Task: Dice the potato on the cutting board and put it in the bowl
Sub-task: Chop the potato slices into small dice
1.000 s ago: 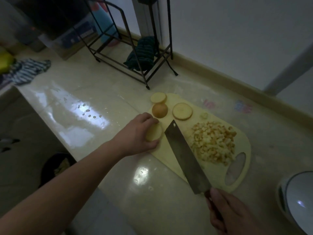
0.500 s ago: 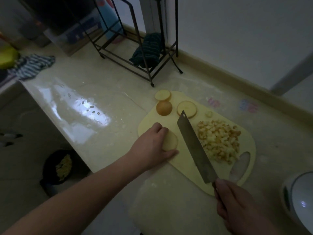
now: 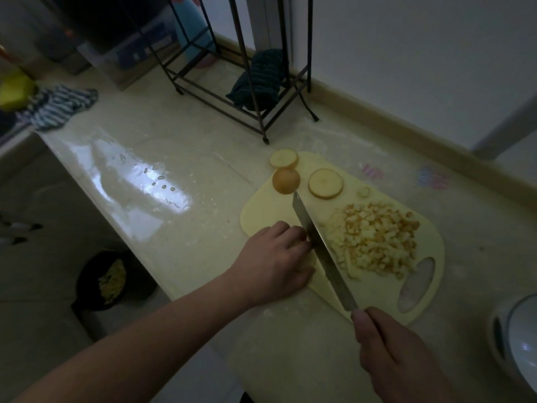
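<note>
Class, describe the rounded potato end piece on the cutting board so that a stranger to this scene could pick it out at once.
Start at the pale yellow plastic cutting board on the glossy counter. At its far corner, towards the black wire rack, three potato pieces sit close together. The rounded orange-brown potato end piece lies just beyond the steel knife's tip; unlike the two flat pale potato slices beside it, it is domed and skin-covered.

You can see your two arms and both hands. Your left hand (image 3: 276, 263) is bare, and the long arm behind it is bare too, with no sleeve on it. Your right hand (image 3: 395, 353) is also bare. The dim light hides small details.
</note>
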{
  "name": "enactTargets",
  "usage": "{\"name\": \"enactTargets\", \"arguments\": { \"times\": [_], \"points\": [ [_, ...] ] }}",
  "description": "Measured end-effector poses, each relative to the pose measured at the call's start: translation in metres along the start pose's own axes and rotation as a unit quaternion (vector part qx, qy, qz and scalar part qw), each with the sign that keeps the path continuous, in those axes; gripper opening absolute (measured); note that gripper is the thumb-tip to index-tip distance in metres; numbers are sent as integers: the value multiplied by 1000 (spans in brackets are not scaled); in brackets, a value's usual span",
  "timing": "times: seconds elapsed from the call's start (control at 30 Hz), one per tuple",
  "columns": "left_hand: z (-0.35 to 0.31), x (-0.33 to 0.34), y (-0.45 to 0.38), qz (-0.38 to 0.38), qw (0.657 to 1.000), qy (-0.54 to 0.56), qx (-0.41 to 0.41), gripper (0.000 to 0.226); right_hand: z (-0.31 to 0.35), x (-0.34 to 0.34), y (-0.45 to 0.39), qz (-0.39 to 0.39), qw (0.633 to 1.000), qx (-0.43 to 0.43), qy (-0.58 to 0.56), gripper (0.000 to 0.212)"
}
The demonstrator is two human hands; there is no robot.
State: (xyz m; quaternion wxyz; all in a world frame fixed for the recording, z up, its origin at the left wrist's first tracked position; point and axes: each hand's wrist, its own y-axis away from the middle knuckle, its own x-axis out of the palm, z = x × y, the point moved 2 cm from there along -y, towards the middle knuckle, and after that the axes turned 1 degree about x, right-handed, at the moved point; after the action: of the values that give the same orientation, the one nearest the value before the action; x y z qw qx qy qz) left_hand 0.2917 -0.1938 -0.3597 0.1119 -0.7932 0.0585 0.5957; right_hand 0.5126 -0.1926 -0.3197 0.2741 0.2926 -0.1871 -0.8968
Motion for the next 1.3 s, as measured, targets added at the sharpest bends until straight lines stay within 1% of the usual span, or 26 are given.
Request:
{"name": "enactTargets", "arguments": {
  "times": [0.1, 0.17, 0.23, 0.3, 0.4, 0.43, 0.47, 0.5, 0.53, 0.57, 0.63, 0.67, 0.73, 0.77, 0.83, 0.93, 1.03, 1.1, 1.2, 1.27, 1.3],
  "points": [
    [1, 4, 0, -8, 1000, 21, 16, 31, -1, 2, 0, 6, 1000, -7, 14, 36],
    [1, 7, 0, -13, 999, 27, 21, 28, -2, 2, 0, 11, 1000, -13, 25, 29],
    [1, 7, 1, -24, 999, 33, 29, 25, -2, 2, 1, 20, 999, -18, 26, 23],
    [0, 8, 2, -39, 998, 33, 37, 23, -4, 1, 2, 28, 999, -16, 40, 24],
    [0, 11, 3, -48, 998, 33, 38, 22, -7, -2, 9, 24, 998, -14, 58, 14],
    [0, 11, 3, -49, 998, 33, 38, 22, -7, -2, 12, 24, 998, -16, 47, 24],
    [1, 12, 3, -49, 997, 34, 39, 22, -8, -2, 15, 18, 998, -23, 50, 43],
    [1, 13, 3, -50, 997, 35, 41, 22, -11, -4, 16, -4, 998, -28, 58, 60],
    [1, 13, 3, -51, 997, 35, 42, 22, -13, -5, 18, -28, 997, -38, 59, 67],
    [0, 13, 3, -53, 997, 35, 42, 21, -17, -5, 19, -46, 996, -45, 54, 69],
    [0, 13, 3, -57, 997, 36, 43, 20, -17, -5, 19, -50, 997, -35, 53, 78],
    [0, 13, 3, -61, 996, 37, 44, 19, -17, -4, 17, -36, 996, -29, 71, 80],
    [0, 14, 3, -61, 996, 41, 45, 19, -17, -3, 5, -1, 995, -22, 93, 65],
    [0, 14, 3, -57, 997, 39, 45, 21, -14, -3, -3, 5, 996, -29, 89, 57],
    [0, 13, 4, -45, 998, 28, 45, 25, -4, -2, -14, 13, 996, -55, 76, 51],
    [0, 10, 4, -43, 998, 20, 46, 26, -2, -3, -21, 21, 995, -76, 62, 50],
    [0, 9, 5, -41, 998, 24, 48, 22, -9, -11, -26, 41, 996, -63, 43, 53],
    [-1, 9, 6, -44, 998, 21, 49, 21, -9, -14, -29, 70, 997, -32, -9, 55],
    [-3, 8, 7, -53, 997, 15, 48, 18, -10, -17, -31, 109, 987, 50, -103, 52],
    [-4, 7, 8, -54, 997, 17, 43, 18, -8, -16, -30, 117, 984, 66, -117, 52],
    [-4, 7, 8, -53, 998, 20, 41, 18, -8, -16, -29, 114, 986, 57, -104, 53]
  ]
}}
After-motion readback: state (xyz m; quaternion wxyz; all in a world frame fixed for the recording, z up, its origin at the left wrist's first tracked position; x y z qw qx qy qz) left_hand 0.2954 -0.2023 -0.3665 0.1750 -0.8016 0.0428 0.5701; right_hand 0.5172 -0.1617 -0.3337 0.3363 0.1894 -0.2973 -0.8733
